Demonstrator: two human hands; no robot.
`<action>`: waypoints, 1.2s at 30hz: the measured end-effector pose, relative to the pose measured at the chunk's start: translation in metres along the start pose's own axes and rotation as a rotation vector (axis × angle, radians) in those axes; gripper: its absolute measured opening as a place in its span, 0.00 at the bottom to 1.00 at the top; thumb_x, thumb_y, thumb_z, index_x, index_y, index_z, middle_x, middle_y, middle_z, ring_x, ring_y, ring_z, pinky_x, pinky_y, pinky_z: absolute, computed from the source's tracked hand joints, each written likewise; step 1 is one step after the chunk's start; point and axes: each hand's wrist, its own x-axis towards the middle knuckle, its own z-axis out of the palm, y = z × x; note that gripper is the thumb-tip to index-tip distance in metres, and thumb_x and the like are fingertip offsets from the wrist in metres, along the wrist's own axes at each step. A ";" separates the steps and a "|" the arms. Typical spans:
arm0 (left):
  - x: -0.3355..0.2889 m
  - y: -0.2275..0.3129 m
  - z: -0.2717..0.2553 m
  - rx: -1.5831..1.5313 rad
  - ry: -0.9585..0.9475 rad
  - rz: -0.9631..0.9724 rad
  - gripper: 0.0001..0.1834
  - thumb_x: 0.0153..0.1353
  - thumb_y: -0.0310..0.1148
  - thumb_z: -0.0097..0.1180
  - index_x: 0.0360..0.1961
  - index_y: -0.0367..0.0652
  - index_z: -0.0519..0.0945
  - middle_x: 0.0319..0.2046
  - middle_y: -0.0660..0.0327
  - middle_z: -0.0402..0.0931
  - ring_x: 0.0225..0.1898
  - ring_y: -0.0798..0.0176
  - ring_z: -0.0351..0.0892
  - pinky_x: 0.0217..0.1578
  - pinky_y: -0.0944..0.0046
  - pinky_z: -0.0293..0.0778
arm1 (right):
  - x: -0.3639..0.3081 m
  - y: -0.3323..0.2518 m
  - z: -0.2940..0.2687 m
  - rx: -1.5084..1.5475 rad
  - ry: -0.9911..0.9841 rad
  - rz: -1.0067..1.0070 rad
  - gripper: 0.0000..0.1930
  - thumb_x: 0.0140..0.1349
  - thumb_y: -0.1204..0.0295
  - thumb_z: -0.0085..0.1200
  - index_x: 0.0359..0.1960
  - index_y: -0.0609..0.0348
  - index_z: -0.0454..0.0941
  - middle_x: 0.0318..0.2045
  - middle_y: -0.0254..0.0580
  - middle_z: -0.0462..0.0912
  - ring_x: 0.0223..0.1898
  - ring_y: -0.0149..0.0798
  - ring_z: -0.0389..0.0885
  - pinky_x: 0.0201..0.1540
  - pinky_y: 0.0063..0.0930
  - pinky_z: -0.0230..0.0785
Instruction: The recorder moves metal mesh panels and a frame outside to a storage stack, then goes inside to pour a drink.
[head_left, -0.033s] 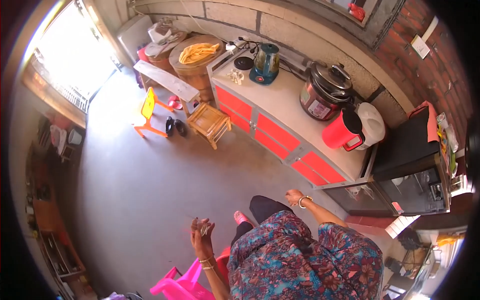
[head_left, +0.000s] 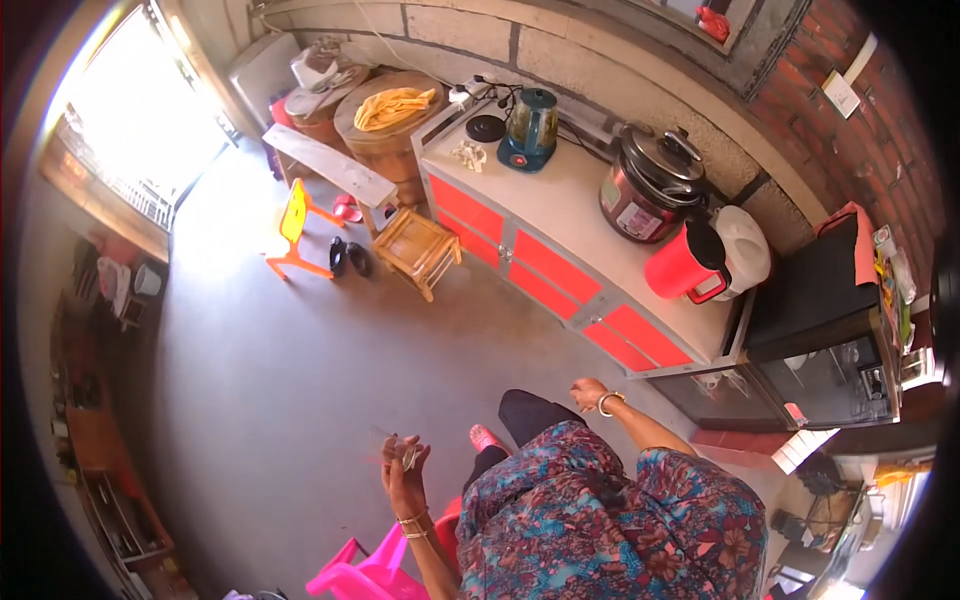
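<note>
My left hand [head_left: 404, 468] is raised over the grey floor, palm partly up. Its fingers are curled around something small, thin and pale, too small to name. Bangles circle that wrist. My right hand [head_left: 588, 394] is held out in front of the dark-trousered knee [head_left: 535, 415], with its fingers curled in. Whatever those fingers might hold is hidden. A pale bangle [head_left: 606, 402] sits on the right wrist. Neither hand touches the furniture. A pink plastic chair [head_left: 375, 572] is beside my left forearm.
A red-doored cabinet [head_left: 560, 285] carries a glass kettle [head_left: 533, 130], a pressure cooker [head_left: 650, 185] and a red jug [head_left: 685, 260]. Beyond it are a bamboo stool [head_left: 415, 245], an orange-yellow child's chair [head_left: 293, 225], black shoes [head_left: 350, 257] and a narrow bench [head_left: 330, 165]. A bright doorway [head_left: 140, 110] opens far left.
The view has shifted very slightly. Both hands keep nearly the same position and grip.
</note>
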 end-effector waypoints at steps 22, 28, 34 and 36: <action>0.400 0.023 0.172 0.270 -0.208 -0.104 0.20 0.51 0.24 0.52 0.47 0.40 0.67 0.44 0.51 0.72 0.47 0.59 0.71 0.49 0.63 0.66 | 0.228 -0.366 -0.426 0.643 0.764 -0.275 0.32 0.46 0.55 0.60 0.45 0.69 0.66 0.44 0.50 0.73 0.39 0.42 0.77 0.22 0.29 0.76; 0.496 0.013 0.207 0.244 -0.392 -0.257 0.28 0.49 0.21 0.58 0.53 0.39 0.64 0.49 0.56 0.69 0.47 0.66 0.69 0.49 0.67 0.66 | 0.273 -0.381 -0.441 0.757 0.798 -0.097 0.15 0.49 0.63 0.58 0.32 0.61 0.73 0.27 0.39 0.77 0.27 0.31 0.77 0.18 0.26 0.71; 0.584 0.005 0.232 0.267 -0.561 -0.407 0.32 0.49 0.20 0.59 0.56 0.40 0.62 0.48 0.61 0.67 0.49 0.65 0.68 0.51 0.65 0.66 | 0.280 -0.394 -0.433 1.012 0.921 -0.054 0.12 0.47 0.58 0.60 0.24 0.50 0.74 0.15 0.27 0.70 0.19 0.24 0.69 0.18 0.21 0.60; 0.603 0.008 0.242 0.213 -0.592 -0.425 0.31 0.49 0.21 0.59 0.55 0.41 0.63 0.47 0.63 0.68 0.48 0.66 0.69 0.48 0.67 0.67 | 0.279 -0.397 -0.430 0.999 1.001 -0.018 0.12 0.47 0.58 0.60 0.24 0.48 0.73 0.15 0.26 0.70 0.18 0.23 0.69 0.18 0.20 0.59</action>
